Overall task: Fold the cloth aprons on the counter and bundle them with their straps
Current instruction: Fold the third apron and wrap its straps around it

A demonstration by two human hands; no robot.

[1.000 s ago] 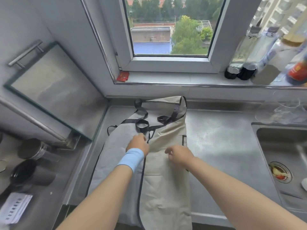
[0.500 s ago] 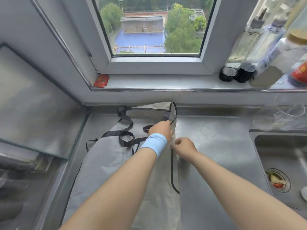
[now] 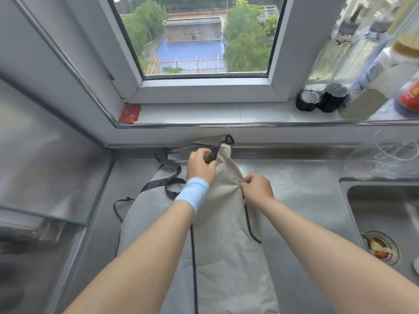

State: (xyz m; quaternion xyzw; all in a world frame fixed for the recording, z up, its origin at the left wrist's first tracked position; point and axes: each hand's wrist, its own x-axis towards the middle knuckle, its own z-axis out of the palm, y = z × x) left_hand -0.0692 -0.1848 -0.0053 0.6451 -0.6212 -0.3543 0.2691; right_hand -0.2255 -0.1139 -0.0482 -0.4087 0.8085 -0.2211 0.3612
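A beige apron (image 3: 224, 225) with black trim lies lengthwise on the steel counter (image 3: 299, 200), over a grey apron (image 3: 145, 220) that shows on its left. Black straps (image 3: 167, 175) lie looped on the grey apron's top. My left hand (image 3: 200, 166), with a light blue wristband, grips a dark strap and the beige cloth near the apron's top end by the back wall. My right hand (image 3: 257, 189) pinches the beige apron's right edge at its black trim, and the cloth is gathered between both hands.
A steel sink (image 3: 383, 214) with food scraps in its drain is at the right. A glass stove cover (image 3: 52, 168) stands at the left. Bottles and jars (image 3: 353, 87) line the window sill, with a red packet (image 3: 129, 114) at its left end.
My left hand has moved up from the apron's middle to its top end and taken hold of the strap. My right hand moved up along the right edge. The view came closer.
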